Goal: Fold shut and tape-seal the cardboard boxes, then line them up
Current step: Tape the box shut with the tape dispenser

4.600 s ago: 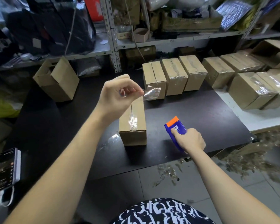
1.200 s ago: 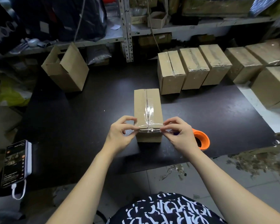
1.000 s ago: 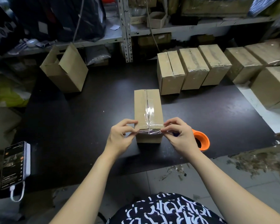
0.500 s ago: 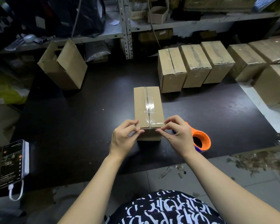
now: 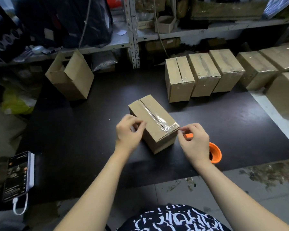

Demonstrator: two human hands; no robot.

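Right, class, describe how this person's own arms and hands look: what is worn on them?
The left forearm and right forearm are bare, with no sleeves in view. The left hand and right hand wear no gloves, and no watch, bracelet or ring shows. Below them is a dark garment with white scribble-like marks.

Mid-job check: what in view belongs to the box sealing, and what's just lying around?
Job: centre box, orange tape dispenser, sealed row of boxes, open box at left.
Lying about: phone on its cable, yellow bag, shelf clutter.
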